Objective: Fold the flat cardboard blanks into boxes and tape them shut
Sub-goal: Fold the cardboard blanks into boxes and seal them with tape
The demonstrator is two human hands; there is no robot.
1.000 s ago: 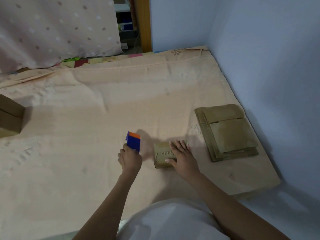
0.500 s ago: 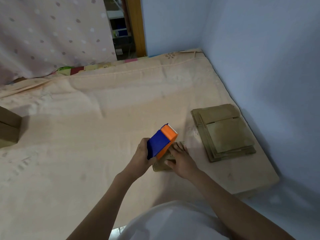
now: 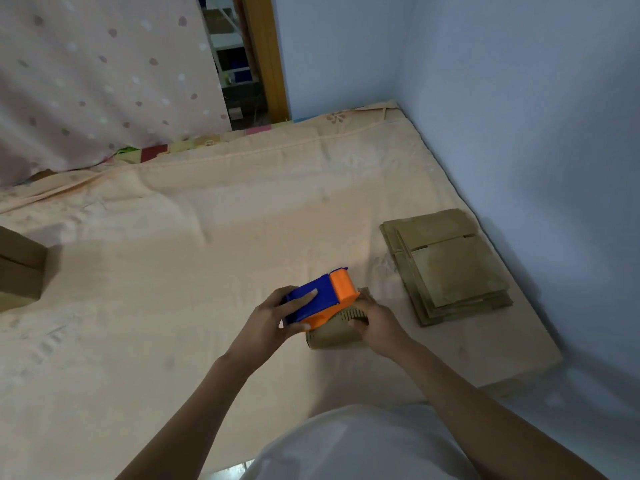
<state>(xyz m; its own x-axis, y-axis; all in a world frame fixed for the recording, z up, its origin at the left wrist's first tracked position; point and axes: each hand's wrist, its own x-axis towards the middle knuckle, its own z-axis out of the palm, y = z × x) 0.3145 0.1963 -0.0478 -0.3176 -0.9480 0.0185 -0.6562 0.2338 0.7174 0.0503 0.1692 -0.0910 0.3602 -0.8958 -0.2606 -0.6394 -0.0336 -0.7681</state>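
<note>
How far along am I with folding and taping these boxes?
Done: one small box is folded, and a finished-looking box sits at far left. In hand: your left hand holds the tape dispenser on the small box while your right hand steadies it. Left: the stack of flat blanks.

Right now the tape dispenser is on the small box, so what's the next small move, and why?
Probably draw the tape dispenser across the top of the small box toward the body. The left hand grips the dispenser with its orange end on the box's far edge, and the right hand holds the box steady on the mattress. Whether tape has stuck yet cannot be seen.
</note>
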